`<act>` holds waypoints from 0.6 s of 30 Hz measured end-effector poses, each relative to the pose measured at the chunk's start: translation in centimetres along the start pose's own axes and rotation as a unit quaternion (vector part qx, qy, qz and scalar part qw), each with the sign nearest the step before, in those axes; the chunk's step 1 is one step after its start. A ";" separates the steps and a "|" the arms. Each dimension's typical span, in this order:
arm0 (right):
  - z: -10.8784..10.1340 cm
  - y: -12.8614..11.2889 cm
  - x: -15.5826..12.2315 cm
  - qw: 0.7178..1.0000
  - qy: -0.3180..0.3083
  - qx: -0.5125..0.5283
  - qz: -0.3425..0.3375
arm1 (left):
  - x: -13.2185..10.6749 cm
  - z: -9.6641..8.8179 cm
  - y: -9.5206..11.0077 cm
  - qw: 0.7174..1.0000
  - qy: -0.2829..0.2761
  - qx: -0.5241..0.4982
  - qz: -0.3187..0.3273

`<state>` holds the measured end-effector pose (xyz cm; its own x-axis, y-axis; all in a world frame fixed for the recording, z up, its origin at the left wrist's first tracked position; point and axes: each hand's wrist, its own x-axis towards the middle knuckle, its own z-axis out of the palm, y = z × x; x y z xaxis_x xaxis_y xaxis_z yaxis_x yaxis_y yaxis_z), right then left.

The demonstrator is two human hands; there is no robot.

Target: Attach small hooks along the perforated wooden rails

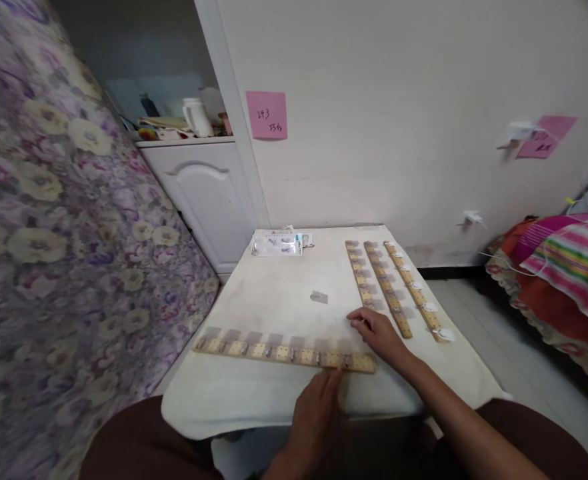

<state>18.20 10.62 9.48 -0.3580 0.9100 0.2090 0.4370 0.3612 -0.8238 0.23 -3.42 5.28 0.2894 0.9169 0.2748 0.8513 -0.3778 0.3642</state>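
Observation:
A narrow wooden strip (284,354) with rows of small holes lies crosswise near the front of the table. Several small metal clips with clear tabs sit along it. The stretched fingertips of my left hand (317,407) touch its front edge by the clip (347,361) nearest the right end. Just beyond that end, my right hand (377,332) hovers low over the cloth, thumb and fingers pinched together. Whatever is between them is too small to make out. A loose clip with a clear tab (319,297) lies on the cloth, ahead and left of my right hand.
Three similar strips (361,275), (388,289), (418,292) with clips lie lengthwise at the right. Clear packaging (277,245) rests at the table's back left. A floral curtain (99,233) hangs left; a wall (344,147) stands behind the table and a bed (569,267) is right.

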 end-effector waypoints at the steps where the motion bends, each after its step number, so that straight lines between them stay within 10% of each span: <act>1: -0.4 0.0 0.2 1.000 0.006 0.006 0.010 | -0.1 -0.2 -0.2 1.000 0.002 -0.004 0.011; 8: -0.3 0.6 2.3 0.998 -0.002 0.023 0.050 | -0.1 0.3 -1.2 1.000 -0.018 0.005 -0.006; 18: 5.9 0.8 9.9 0.985 -0.048 -0.158 0.048 | -0.6 3.4 -2.6 0.992 -0.080 0.071 -0.070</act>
<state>10.15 18.75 7.77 -0.3726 0.9250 0.0746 0.7018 0.3335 -0.6296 -0.64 -2.53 1.12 0.2199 0.9721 0.0821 0.9379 -0.2338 0.2562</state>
